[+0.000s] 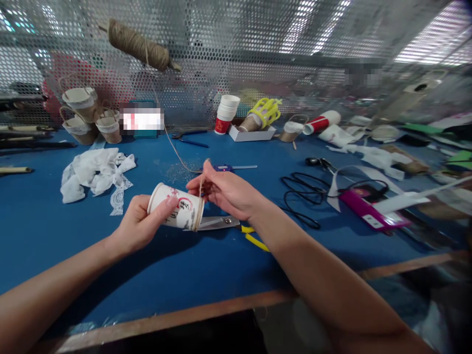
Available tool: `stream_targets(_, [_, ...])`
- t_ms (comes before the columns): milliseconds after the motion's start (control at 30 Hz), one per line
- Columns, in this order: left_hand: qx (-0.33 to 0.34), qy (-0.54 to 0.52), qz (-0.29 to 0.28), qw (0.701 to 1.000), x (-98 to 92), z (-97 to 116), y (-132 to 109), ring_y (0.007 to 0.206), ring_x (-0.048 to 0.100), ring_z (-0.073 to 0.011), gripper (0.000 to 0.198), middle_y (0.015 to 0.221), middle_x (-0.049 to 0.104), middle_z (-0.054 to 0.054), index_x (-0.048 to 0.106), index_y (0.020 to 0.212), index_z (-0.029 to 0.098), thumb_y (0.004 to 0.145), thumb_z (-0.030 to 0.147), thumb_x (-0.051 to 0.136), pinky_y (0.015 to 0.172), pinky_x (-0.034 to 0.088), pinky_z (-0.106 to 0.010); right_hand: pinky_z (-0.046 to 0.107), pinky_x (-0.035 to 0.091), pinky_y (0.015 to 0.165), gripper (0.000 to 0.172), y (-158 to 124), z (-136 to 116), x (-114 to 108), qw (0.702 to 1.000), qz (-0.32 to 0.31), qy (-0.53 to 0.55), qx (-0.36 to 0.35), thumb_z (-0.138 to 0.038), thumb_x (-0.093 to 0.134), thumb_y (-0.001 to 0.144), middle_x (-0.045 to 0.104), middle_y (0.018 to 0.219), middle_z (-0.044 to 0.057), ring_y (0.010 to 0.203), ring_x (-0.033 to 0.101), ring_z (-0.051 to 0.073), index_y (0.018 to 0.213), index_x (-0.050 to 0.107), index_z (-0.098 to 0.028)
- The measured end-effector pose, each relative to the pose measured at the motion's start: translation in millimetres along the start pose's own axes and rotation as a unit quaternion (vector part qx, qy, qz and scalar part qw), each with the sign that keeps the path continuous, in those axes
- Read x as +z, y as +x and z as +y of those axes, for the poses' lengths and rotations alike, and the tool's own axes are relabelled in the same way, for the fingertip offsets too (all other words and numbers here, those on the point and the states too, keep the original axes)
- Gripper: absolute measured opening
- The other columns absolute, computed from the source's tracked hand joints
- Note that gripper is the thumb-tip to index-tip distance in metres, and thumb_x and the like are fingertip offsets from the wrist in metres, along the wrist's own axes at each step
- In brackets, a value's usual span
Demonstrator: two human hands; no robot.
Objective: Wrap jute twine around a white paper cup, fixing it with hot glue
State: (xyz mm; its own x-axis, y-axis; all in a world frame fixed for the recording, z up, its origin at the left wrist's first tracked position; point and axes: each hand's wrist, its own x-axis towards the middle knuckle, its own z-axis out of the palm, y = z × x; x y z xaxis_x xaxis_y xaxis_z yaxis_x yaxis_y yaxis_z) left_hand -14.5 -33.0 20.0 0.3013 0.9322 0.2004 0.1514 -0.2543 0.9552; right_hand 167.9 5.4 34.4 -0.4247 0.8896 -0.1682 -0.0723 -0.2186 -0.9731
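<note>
- Bare forearms (313,275) stretch over the front edge of a blue surface (177,275), leading to two hands at work on one paper cup.
- Printed paper cup (189,211), tipped nearly onto its side, is held up near the middle of the surface, in front of a pair of yellow-handled scissors (221,222).
- Left hand (138,221) grips the cup, fingers closed around it, thumb laid across the printed side.
- Right hand (230,191), at the cup's other end, has thumb and fingers drawn together on a strand of twine (199,215), which also circles that end.
- From the right hand the strand climbs to a spool (138,45) mounted before a perforated metal panel (199,29).
- Just beyond the right hand lies a blue tool (223,168) with a pale stick behind it.
- To the left, as I see it, sit crumpled white lace (90,172) and a cluster of twine-handled pots (81,130).
- Farther back stand stacked cups (225,115) beside a white box (252,135); at right, a black cable (304,196) curls near a purple device (372,209).
</note>
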Motion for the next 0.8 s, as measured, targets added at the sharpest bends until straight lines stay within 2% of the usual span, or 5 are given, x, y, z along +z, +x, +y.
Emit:
stream_targets(67, [0.001, 0.006, 0.003, 1.000, -0.8, -0.7, 1.6, 0.037, 0.032, -0.0052, 0.037, 0.041, 0.046, 0.003, 0.062, 0.054, 0.011, 0.075, 0.039, 0.052, 0.035, 0.030, -0.016, 0.024, 0.040, 0.063, 0.048, -0.2, -0.2, -0.3, 0.999, -0.028, 0.017, 0.003, -0.056, 0.044, 0.078, 0.060, 0.070, 0.004, 0.064, 0.054, 0.010, 0.069, 0.064, -0.013])
stream_targets(200, [-0.013, 0.003, 0.016, 1.000, -2.3, -5.2, 4.6, 0.040, 0.038, -0.0060, 0.036, 0.043, 0.050, 0.002, 0.062, 0.053, 0.011, 0.074, 0.039, 0.054, 0.038, 0.033, -0.016, 0.023, 0.038, 0.068, 0.027, -3.3, -1.9, -0.4, 0.998, -0.061, 0.006, -0.017, -0.041, 0.063, 0.070, 0.058, 0.073, 0.000, 0.067, 0.052, 0.009, 0.071, 0.062, -0.014])
stream_targets(367, [-0.043, -0.027, 0.028, 0.998, -2.6, -9.4, 7.4, 0.044, 0.044, -0.0069, 0.037, 0.049, 0.056, 0.001, 0.066, 0.059, 0.011, 0.075, 0.041, 0.053, 0.044, 0.038, -0.016, 0.024, 0.038, 0.068, 0.017, -5.7, -4.2, -1.2, 0.996, -0.017, -0.065, -0.053, -0.030, 0.067, 0.066, 0.059, 0.076, 0.000, 0.069, 0.050, 0.009, 0.070, 0.060, -0.015])
stream_targets(567, [-0.074, -0.034, 0.032, 0.996, -1.4, -10.0, 9.8, 0.043, 0.046, -0.0075, 0.036, 0.050, 0.059, 0.000, 0.067, 0.062, 0.011, 0.075, 0.041, 0.054, 0.044, 0.040, -0.017, 0.027, 0.041, 0.072, 0.018, -6.3, -5.5, -0.9, 0.982, 0.037, -0.149, -0.113, -0.033, 0.065, 0.067, 0.060, 0.078, 0.001, 0.072, 0.051, 0.011, 0.070, 0.059, -0.016])
stream_targets(800, [-0.090, -0.018, 0.018, 0.996, -2.2, -9.5, 10.7, 0.045, 0.046, -0.0070, 0.035, 0.051, 0.058, 0.001, 0.066, 0.063, 0.011, 0.076, 0.041, 0.054, 0.046, 0.039, -0.016, 0.030, 0.042, 0.077, 0.022, -9.4, -6.1, -0.9, 0.960, 0.050, -0.232, -0.150, -0.037, 0.061, 0.071, 0.059, 0.084, 0.004, 0.079, 0.053, 0.014, 0.076, 0.059, -0.016])
